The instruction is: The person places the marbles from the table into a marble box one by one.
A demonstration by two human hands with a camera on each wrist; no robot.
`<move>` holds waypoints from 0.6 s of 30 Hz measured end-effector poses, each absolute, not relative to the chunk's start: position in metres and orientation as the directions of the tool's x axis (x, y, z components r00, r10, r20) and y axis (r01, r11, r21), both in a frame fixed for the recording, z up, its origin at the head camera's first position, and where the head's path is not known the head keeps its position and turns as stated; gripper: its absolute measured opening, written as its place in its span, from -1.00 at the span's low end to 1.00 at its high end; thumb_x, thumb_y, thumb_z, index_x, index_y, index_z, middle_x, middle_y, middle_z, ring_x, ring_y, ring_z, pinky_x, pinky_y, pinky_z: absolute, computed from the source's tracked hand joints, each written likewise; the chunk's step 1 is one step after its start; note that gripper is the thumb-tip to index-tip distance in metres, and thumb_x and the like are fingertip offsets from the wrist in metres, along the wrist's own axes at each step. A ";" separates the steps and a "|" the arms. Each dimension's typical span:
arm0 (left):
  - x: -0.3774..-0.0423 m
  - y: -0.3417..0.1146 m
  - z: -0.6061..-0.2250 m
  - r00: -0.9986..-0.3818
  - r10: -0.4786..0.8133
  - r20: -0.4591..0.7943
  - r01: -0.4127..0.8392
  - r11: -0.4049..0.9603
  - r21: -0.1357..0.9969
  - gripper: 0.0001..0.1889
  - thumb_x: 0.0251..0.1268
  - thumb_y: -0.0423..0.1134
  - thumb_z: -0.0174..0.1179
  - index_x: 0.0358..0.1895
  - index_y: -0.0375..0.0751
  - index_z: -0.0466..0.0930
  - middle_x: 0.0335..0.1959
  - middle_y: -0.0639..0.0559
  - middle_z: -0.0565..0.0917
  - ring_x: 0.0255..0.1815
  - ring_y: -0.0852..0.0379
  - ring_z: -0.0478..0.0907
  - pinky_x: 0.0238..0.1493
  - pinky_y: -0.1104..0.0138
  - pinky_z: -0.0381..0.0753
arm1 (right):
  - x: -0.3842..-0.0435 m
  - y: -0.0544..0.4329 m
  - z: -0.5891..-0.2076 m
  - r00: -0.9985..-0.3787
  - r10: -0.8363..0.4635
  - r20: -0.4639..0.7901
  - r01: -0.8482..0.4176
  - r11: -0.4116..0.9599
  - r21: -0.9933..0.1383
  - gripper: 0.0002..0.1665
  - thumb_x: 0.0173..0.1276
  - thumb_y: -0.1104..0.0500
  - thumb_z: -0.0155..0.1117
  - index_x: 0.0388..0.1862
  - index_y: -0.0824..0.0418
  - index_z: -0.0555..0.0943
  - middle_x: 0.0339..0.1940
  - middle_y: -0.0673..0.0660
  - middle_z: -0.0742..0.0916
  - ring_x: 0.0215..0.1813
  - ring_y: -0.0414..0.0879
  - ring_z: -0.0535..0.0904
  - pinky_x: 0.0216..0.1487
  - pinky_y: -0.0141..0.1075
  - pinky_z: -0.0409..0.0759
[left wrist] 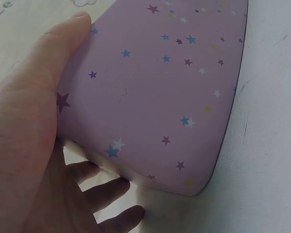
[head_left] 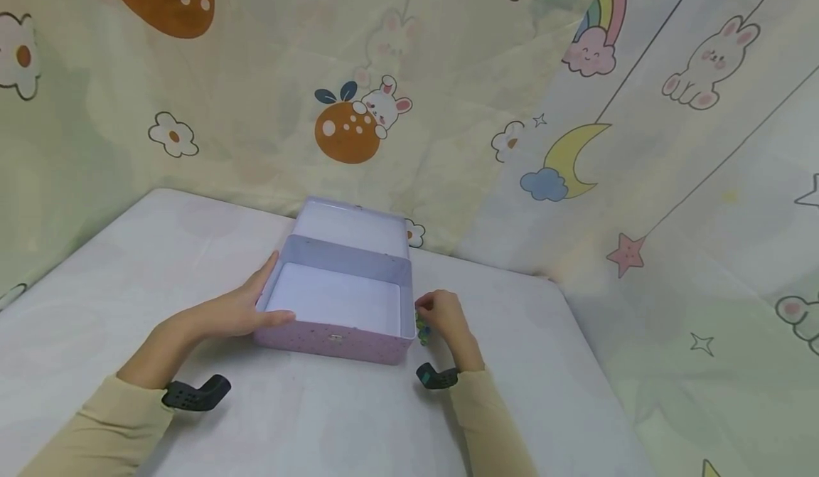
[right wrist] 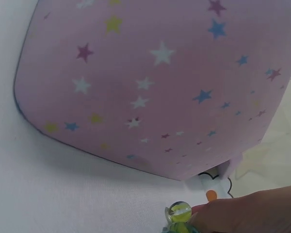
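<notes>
A lilac star-patterned tin box (head_left: pixel 333 341) stands on the table, lid (head_left: pixel 358 227) tipped back toward the wall. Its pale inside floor shows. My left hand (head_left: pixel 233 310) lies at the front left corner, thumb over the front rim and fingers stretched along the left side. In the left wrist view, the hand (left wrist: pixel 34 111) touches the box's starred face (left wrist: pixel 150 97). Just right of the box, my right hand (head_left: pixel 446 317) pinches a cluster of small green glass balls (head_left: pixel 423 331). One clear ball with yellow-green inside (right wrist: pixel 179 212) shows beside the fingers; the rest is partly cut off.
A pale cloth covers the table (head_left: pixel 288 420). Behind and to the right hang printed fabric sheets (head_left: pixel 256 93). Dark wrist cameras (head_left: pixel 197 394) sit below both hands, near the sleeves.
</notes>
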State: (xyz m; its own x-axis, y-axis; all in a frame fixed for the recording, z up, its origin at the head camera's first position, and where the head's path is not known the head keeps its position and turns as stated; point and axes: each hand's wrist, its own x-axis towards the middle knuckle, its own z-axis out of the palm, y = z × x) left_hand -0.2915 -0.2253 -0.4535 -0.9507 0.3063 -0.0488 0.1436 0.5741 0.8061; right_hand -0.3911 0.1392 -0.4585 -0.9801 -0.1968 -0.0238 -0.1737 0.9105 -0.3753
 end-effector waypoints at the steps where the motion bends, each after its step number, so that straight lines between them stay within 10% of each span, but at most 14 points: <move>1: -0.291 -0.225 -0.453 -0.951 0.306 -0.049 0.144 0.576 0.805 0.21 0.15 0.18 0.21 0.47 -0.01 -0.68 0.53 -0.28 -0.45 0.51 -0.39 -0.38 0.33 -0.35 -0.20 | -0.391 0.138 -0.458 -0.981 -0.192 -0.023 -0.170 0.912 -0.374 -0.85 0.25 0.24 0.29 -0.24 0.23 0.74 -0.31 0.12 0.78 -0.24 -0.06 0.67 -0.13 -0.20 0.64; 18: -0.291 -0.225 -0.451 -0.946 0.319 -0.053 0.146 0.568 0.810 0.20 0.16 0.16 0.21 0.47 -0.01 -0.68 0.52 -0.28 -0.46 0.50 -0.40 -0.39 0.33 -0.36 -0.21 | -0.388 0.136 -0.458 -0.992 -0.125 -0.010 -0.110 0.903 -0.415 -0.82 0.28 0.21 0.26 -0.23 0.24 0.74 -0.28 0.13 0.78 -0.25 -0.07 0.67 -0.16 -0.21 0.65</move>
